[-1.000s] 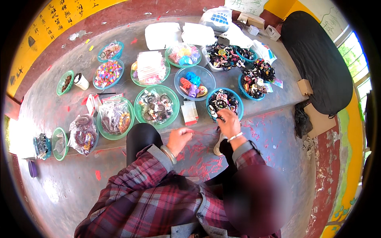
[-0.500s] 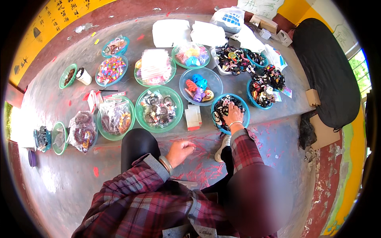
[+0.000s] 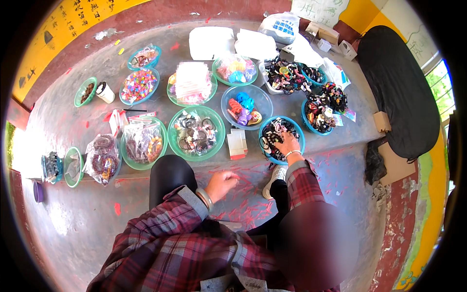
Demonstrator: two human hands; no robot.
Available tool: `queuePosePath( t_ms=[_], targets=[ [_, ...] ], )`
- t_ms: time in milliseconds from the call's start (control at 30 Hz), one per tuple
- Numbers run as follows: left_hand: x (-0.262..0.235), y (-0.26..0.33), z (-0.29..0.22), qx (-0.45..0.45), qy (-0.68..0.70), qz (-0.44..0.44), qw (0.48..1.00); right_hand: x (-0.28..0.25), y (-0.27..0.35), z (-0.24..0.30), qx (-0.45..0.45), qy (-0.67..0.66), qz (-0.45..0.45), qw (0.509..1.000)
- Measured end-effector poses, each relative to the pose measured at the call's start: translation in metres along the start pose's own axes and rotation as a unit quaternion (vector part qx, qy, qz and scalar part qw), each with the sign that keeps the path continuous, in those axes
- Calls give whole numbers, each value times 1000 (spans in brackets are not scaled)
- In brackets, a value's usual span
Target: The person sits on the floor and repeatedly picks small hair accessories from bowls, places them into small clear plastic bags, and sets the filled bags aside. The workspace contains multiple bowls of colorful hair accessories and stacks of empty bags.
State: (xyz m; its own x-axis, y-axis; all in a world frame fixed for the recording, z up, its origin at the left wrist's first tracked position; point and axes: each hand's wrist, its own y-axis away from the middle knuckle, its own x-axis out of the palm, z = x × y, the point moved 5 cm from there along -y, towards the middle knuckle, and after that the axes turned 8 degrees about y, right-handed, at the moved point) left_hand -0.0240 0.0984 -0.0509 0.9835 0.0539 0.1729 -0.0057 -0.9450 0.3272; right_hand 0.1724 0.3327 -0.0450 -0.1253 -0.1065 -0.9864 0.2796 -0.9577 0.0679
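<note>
My right hand [image 3: 288, 145] reaches into a blue basin [image 3: 304, 142] heaped with mostly dark hair ties [image 3: 272, 132], some with pink and white bits. Its fingers are parted and touch the pile; nothing can be seen gripped between them. In front of my body, my left hand [image 3: 221, 186] hovers over the lower floor, fingers curled together; whatever they may hold is too small to make out. Left of the blue basin lies a small white and red card box [image 3: 237, 144]. Beyond that box, a clear bluish bowl [image 3: 265, 108] holds blue, red and purple pieces.
A green basin [image 3: 170, 137] of bagged hair accessories sits before my left knee [image 3: 170, 177]. Farther left are bagged goods [image 3: 103, 158] and a paper cup [image 3: 105, 93]. Dark hair ties fill another blue basin [image 3: 305, 119] at right. The raised ledge's edge [image 3: 335, 149] runs past my foot.
My right hand has shifted slightly right and down within the blue basin, uncovering more hair ties. My left hand stays nearly where it was.
</note>
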Motion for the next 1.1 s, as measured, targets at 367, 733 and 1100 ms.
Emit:
queuePosePath(
  t_ms=[367,733,1100],
  targets=[
    [1,3,0,-26,-15,5,1000,5,8,21,21,31,7,999],
    [0,1,5,8,14,-14,1000,26,-5,-1,47,-6,-25,999],
    [1,4,-7,-22,13,1,1000,25,-24,-36,68,-294,-68,951]
  ],
)
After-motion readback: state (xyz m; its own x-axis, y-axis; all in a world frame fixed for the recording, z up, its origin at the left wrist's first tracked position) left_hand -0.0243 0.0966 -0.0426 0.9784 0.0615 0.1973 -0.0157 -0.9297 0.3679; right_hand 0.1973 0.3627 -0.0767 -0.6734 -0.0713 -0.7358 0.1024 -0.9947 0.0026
